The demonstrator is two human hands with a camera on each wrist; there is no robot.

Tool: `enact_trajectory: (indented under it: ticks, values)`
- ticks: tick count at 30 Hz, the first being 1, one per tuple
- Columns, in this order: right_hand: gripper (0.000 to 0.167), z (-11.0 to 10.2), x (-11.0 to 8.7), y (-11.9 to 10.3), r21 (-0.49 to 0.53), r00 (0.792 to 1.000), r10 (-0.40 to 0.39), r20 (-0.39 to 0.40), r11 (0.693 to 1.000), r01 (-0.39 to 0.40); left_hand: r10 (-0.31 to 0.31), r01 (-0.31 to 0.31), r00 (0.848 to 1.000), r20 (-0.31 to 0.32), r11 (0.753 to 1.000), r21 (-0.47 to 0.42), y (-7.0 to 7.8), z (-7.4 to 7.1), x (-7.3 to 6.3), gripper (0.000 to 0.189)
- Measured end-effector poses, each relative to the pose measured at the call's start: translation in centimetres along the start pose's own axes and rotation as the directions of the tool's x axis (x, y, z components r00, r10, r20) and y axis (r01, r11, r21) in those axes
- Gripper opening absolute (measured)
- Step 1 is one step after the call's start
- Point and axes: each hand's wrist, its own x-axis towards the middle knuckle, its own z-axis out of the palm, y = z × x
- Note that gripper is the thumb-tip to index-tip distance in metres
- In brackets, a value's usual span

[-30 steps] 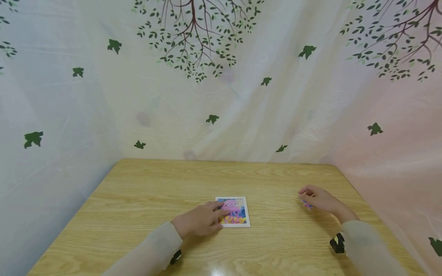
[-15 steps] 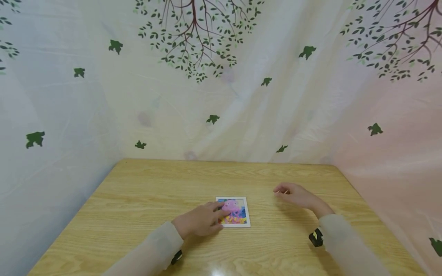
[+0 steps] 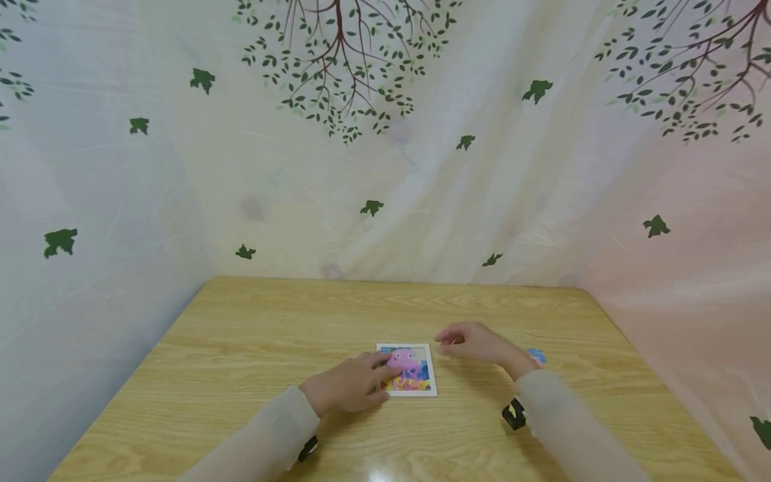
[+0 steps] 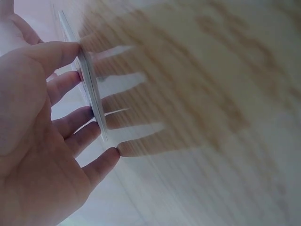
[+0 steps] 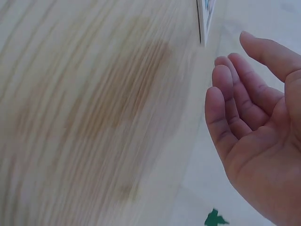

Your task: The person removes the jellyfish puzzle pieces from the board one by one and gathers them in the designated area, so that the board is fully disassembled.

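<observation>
A small square picture puzzle in a white frame (image 3: 432, 385), showing a pink octopus-like figure, lies on the table. A pale patch shows at the picture's upper right. My left hand (image 3: 346, 386) rests on the puzzle's left side with spread fingers; in the left wrist view its fingertips and thumb (image 4: 61, 52) are at the frame's edge. Just right of the frame hovers my right hand (image 3: 476, 345), fingers loosely bent. In the right wrist view the thumb stands apart from the fingers (image 5: 217, 101), and nothing shows between them.
Blue and pink puzzle pieces (image 3: 536, 355) lie beyond the right wrist, partly hidden by it. The wooden table (image 3: 289, 314) reaches a pale curtain (image 3: 289, 201) printed with leaves at its back and sides. Each wrist carries a small black camera (image 3: 514, 414).
My right hand has moved left from above the puzzle pieces to beside the white frame, uncovering the pieces. My left hand has stayed on the puzzle.
</observation>
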Motion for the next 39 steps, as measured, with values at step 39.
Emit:
enact_trajectory:
  ticks: [39]
  values:
    - [0.022,5.4,3.8,-3.4,-0.022,0.973,0.217,-0.071,0.975,-0.219,0.018,-0.018,1.0,0.003,1.0,0.011,-1.0,0.0,0.4,0.052]
